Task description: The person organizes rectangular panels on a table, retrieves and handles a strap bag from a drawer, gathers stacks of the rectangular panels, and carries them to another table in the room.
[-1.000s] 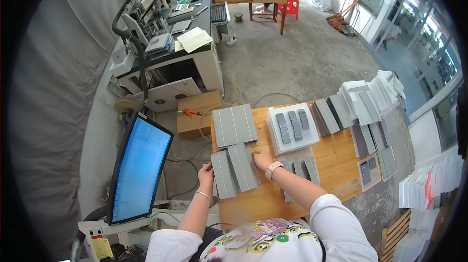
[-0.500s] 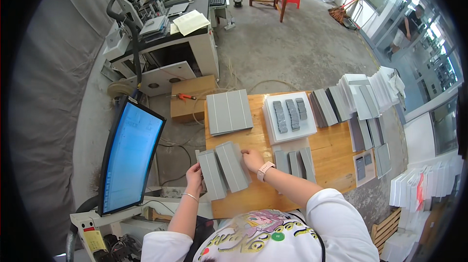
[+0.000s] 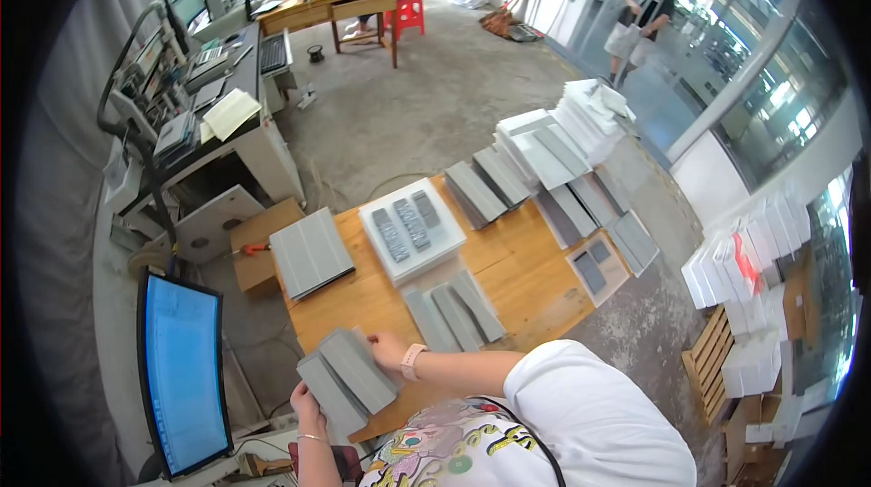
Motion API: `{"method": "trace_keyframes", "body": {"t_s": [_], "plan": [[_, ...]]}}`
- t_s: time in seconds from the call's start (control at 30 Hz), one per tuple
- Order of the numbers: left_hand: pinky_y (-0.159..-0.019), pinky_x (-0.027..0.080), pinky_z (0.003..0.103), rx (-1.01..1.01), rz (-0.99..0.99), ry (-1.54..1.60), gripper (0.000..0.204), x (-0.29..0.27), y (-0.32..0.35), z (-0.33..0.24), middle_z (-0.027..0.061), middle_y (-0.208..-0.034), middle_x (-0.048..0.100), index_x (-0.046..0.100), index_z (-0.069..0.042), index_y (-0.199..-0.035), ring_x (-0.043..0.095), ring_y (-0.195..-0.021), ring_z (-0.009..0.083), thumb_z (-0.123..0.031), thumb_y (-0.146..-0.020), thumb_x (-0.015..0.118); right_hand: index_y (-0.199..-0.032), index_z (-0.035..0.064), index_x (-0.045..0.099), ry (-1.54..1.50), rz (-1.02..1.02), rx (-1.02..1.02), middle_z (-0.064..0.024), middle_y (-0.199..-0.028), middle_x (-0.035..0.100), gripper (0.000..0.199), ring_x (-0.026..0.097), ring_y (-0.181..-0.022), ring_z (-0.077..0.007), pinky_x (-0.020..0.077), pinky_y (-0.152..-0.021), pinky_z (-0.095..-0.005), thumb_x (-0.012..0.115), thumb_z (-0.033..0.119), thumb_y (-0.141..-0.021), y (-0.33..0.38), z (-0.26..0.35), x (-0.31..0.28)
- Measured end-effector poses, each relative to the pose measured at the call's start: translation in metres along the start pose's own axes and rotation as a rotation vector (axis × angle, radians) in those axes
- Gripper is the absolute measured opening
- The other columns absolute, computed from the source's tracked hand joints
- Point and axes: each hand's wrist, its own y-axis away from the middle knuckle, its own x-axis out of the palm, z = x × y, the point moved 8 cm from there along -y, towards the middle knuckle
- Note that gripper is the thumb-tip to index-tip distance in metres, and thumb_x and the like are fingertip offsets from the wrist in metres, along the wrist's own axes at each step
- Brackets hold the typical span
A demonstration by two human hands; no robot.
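Observation:
Two stacks of grey strips lie side by side at the near left end of the wooden table [image 3: 372,306], the left stack [image 3: 331,401] against the right stack [image 3: 361,371], which is slightly raised. My left hand [image 3: 307,405] grips the outer edge of the left stack, its fingers partly hidden by it. My right hand [image 3: 390,353], with a pale watch on the wrist, has its fingers closed at the far right edge of the right stack. Just beyond lies a wide grey stack of sheets [image 3: 311,251] with pale lines.
A white block of sheets [image 3: 426,247] carries dark grey bundles. Nearer me lie more grey strips [image 3: 454,310]; farther right stand piles of white and grey sheets [image 3: 544,147]. A monitor [image 3: 184,369] stands at my left. Behind glass, a person [image 3: 640,20] stands.
My view has swung to the right, so the table and monitor appear farther left. Both hands stay at the two stacks' outer edges. The person behind the glass shows larger.

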Motion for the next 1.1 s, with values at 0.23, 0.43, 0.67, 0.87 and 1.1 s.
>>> {"method": "trace_keyframes", "body": {"t_s": [0.23, 0.43, 0.67, 0.87, 1.1], "plan": [[-0.068, 0.048, 0.028, 0.000, 0.008, 0.105, 0.023, 0.001, 0.023, 0.002, 0.0087, -0.090, 0.060, 0.056, 0.003, -0.098, 0.058, -0.077, 0.0176, 0.003, -0.077, 0.047, -0.104, -0.0004, 0.055, -0.210, 0.088, 0.077, -0.0171, -0.101, 0.057, 0.034, 0.053, -0.096, -0.0248, 0.0396, -0.084, -0.0319, 0.036, 0.007, -0.077, 0.020, 0.005, 0.001], [-0.066, 0.046, 0.024, 0.073, -0.040, 0.060, 0.023, -0.004, 0.015, 0.010, 0.0061, -0.088, 0.059, 0.055, 0.004, -0.102, 0.056, -0.077, 0.0128, -0.004, -0.081, 0.048, -0.109, -0.0024, 0.051, -0.168, 0.243, 0.037, -0.0141, -0.099, 0.058, 0.033, 0.054, -0.090, -0.0190, 0.0422, -0.077, -0.0272, 0.039, 0.009, -0.079, 0.036, 0.004, -0.009], [-0.064, 0.044, 0.022, 0.089, -0.007, -0.044, 0.027, -0.007, 0.006, 0.004, 0.0053, -0.091, 0.058, 0.052, 0.001, -0.108, 0.054, -0.074, 0.0106, -0.003, -0.083, 0.044, -0.111, -0.0043, 0.048, -0.098, 0.263, 0.049, -0.0128, -0.101, 0.057, 0.035, 0.054, -0.086, -0.0165, 0.0425, -0.074, -0.0261, 0.038, 0.004, -0.078, 0.064, -0.037, -0.006], [-0.064, 0.044, 0.021, 0.226, 0.038, -0.180, 0.021, 0.002, -0.018, -0.016, 0.0028, -0.084, 0.059, 0.056, 0.001, -0.100, 0.054, -0.073, 0.0090, -0.007, -0.082, 0.049, -0.107, -0.0007, 0.053, -0.006, 0.127, -0.089, -0.0121, -0.095, 0.059, 0.032, 0.055, -0.085, -0.0176, 0.0429, -0.075, -0.0270, 0.040, 0.002, -0.077, 0.082, -0.027, -0.016], [-0.058, 0.043, 0.021, 0.316, -0.057, -0.231, 0.018, -0.006, -0.035, -0.015, 0.0032, -0.072, 0.059, 0.057, 0.002, -0.094, 0.053, -0.064, 0.0081, -0.001, -0.076, 0.053, -0.104, -0.0002, 0.054, 0.020, 0.097, -0.107, -0.0141, -0.098, 0.059, 0.029, 0.056, -0.091, -0.0216, 0.0422, -0.081, -0.0286, 0.044, 0.004, -0.078, 0.087, -0.022, -0.023]]}}
